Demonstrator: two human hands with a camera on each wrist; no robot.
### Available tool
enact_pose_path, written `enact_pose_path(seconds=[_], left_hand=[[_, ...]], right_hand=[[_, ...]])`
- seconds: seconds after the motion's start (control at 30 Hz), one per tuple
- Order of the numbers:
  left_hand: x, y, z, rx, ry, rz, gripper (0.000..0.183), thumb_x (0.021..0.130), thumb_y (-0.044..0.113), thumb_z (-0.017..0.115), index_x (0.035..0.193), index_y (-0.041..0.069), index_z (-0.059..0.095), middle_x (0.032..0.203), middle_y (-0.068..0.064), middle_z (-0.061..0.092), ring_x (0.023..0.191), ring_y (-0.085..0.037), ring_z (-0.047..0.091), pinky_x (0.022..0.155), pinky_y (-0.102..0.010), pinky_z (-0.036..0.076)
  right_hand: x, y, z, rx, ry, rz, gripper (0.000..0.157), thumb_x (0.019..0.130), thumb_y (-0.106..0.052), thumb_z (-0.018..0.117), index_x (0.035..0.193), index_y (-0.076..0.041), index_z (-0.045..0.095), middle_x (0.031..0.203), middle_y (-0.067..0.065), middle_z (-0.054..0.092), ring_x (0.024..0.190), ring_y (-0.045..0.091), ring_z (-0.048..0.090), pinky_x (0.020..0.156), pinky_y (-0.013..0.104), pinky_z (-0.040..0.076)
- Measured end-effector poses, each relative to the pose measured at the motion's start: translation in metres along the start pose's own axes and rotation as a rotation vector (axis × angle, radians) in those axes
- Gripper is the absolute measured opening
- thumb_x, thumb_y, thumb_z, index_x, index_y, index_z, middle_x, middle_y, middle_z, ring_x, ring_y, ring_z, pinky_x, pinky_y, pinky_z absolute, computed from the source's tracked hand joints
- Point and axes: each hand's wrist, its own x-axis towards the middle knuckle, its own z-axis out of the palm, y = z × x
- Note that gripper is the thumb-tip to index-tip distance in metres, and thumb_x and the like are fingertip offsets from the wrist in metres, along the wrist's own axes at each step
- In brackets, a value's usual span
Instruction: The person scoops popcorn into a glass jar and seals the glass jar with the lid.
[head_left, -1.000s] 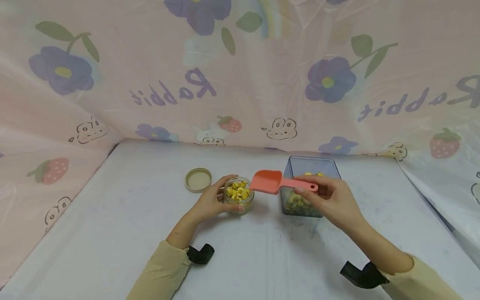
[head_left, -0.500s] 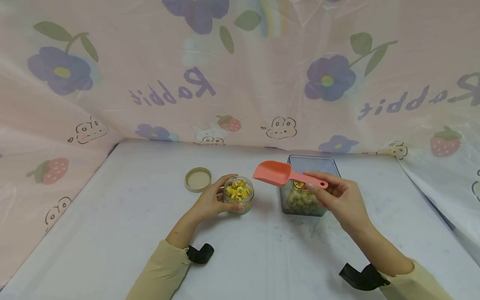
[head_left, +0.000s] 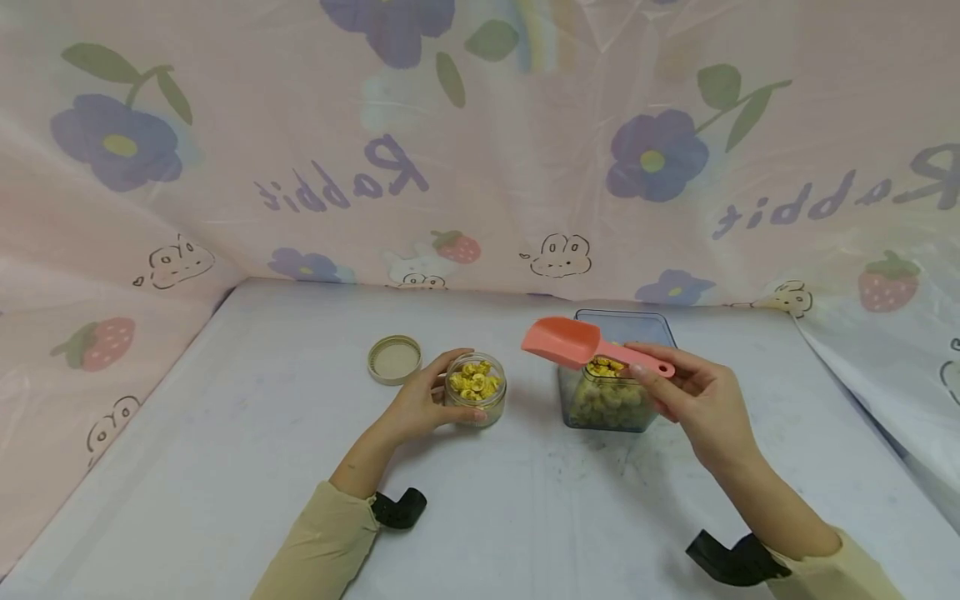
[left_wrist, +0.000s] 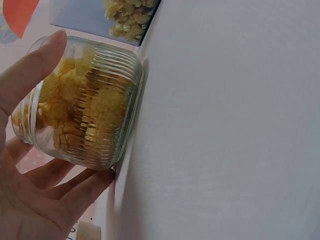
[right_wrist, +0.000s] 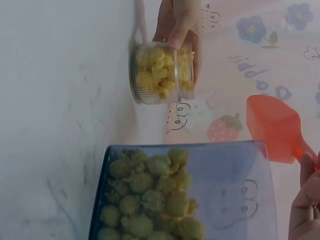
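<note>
My left hand (head_left: 418, 406) curls round a clear glass jar (left_wrist: 95, 105) that stands upright on the table. Yellow popcorn (head_left: 476, 380) fills the jar up to its mouth. My right hand (head_left: 697, 398) pinches the handle of a coral-pink scoop (head_left: 564, 340) and holds it in the air. The scoop's bowl points left, and no popcorn shows in it. Below the scoop stands a clear bluish square container (right_wrist: 235, 185), partly filled with popcorn (right_wrist: 150, 195). In the head view, the scoop and right hand cover part of the container's opening.
A round jar lid (head_left: 394, 360) lies inside up on the table, behind and left of the jar. A white cloth (head_left: 480, 517) covers the table. Printed pink sheeting (head_left: 480, 150) hangs along the back and sides.
The right hand has carried the scoop up and to the right, from beside the jar to above the square container. The left hand and jar stay in place.
</note>
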Motion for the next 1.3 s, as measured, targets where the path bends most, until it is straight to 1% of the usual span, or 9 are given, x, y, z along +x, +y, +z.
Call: enact_pose_path(seconds=[0.2,0.43,0.5,0.63,0.73,0.87,1.07,1.13,1.3], left_hand=[[0.000,0.000,0.000,-0.001,0.000,0.000,0.084,0.073,0.019,0.085,0.144,0.020,0.041,0.142,-0.015,0.046,0.129,-0.042,0.045,0.106,-0.048,0.041],[0.001,-0.002,0.000,-0.005,0.000,0.005,0.084,0.073,0.019,0.085,0.144,0.020,0.041,0.142,-0.015,0.046,0.128,-0.041,0.046,0.105,-0.048,0.041],[0.001,-0.003,0.001,-0.005,0.002,0.003,0.084,0.073,0.019,0.085,0.144,0.020,0.041,0.142,-0.015,0.046,0.128,-0.041,0.046,0.105,-0.048,0.041],[0.001,-0.003,0.001,-0.006,0.005,0.004,0.084,0.072,0.019,0.085,0.144,0.020,0.042,0.143,-0.014,0.045,0.128,-0.041,0.047,0.105,-0.048,0.041],[0.001,-0.003,0.001,-0.010,0.004,0.006,0.083,0.072,0.018,0.085,0.144,0.020,0.042,0.142,-0.015,0.046,0.128,-0.040,0.047,0.105,-0.047,0.041],[0.001,-0.003,0.000,-0.015,0.002,0.006,0.084,0.072,0.018,0.085,0.144,0.020,0.041,0.143,-0.014,0.045,0.128,-0.040,0.047,0.105,-0.047,0.041],[0.001,-0.003,0.000,-0.020,0.000,0.003,0.084,0.073,0.018,0.085,0.144,0.020,0.041,0.144,-0.014,0.044,0.129,-0.040,0.046,0.106,-0.047,0.041],[0.001,-0.003,0.001,-0.023,0.000,0.001,0.084,0.073,0.018,0.085,0.144,0.020,0.041,0.144,-0.014,0.044,0.129,-0.041,0.045,0.106,-0.047,0.040],[0.001,-0.002,0.001,-0.024,-0.001,-0.003,0.084,0.073,0.018,0.085,0.144,0.021,0.041,0.144,-0.014,0.043,0.130,-0.040,0.045,0.106,-0.046,0.041]], right_hand=[[-0.003,0.000,-0.009,0.024,0.023,-0.016,0.025,0.089,0.002,0.063,0.114,0.002,0.067,0.069,-0.004,0.056,0.051,0.012,0.039,0.045,0.035,0.021],[-0.006,0.001,-0.020,0.046,0.051,-0.024,0.025,0.089,0.003,0.063,0.114,-0.002,0.068,0.070,-0.005,0.056,0.052,0.012,0.040,0.049,0.035,0.020],[-0.007,0.002,-0.023,0.059,0.056,-0.028,0.026,0.089,0.004,0.062,0.114,-0.002,0.068,0.071,-0.005,0.060,0.052,0.013,0.040,0.049,0.035,0.020],[-0.009,0.003,-0.029,0.070,0.072,-0.029,0.026,0.089,0.004,0.062,0.114,-0.002,0.068,0.073,-0.004,0.062,0.053,0.013,0.041,0.051,0.036,0.019],[-0.010,0.003,-0.033,0.051,0.090,-0.020,0.025,0.089,0.002,0.063,0.113,-0.003,0.068,0.072,-0.004,0.058,0.053,0.013,0.041,0.052,0.036,0.019],[-0.011,0.004,-0.036,0.041,0.108,-0.008,0.024,0.089,-0.001,0.064,0.113,-0.002,0.068,0.072,-0.005,0.062,0.053,0.012,0.042,0.052,0.036,0.019],[-0.012,0.006,-0.040,0.084,0.090,-0.041,0.024,0.090,0.002,0.062,0.114,0.003,0.065,0.079,-0.001,0.072,0.053,0.013,0.041,0.051,0.036,0.018],[-0.013,0.007,-0.042,0.079,0.092,-0.041,0.025,0.090,0.002,0.062,0.115,0.003,0.065,0.082,0.000,0.073,0.053,0.013,0.041,0.051,0.035,0.018],[-0.015,0.009,-0.045,0.043,0.117,-0.006,0.027,0.090,0.000,0.063,0.117,0.001,0.065,0.083,-0.001,0.074,0.053,0.013,0.042,0.052,0.036,0.020]])
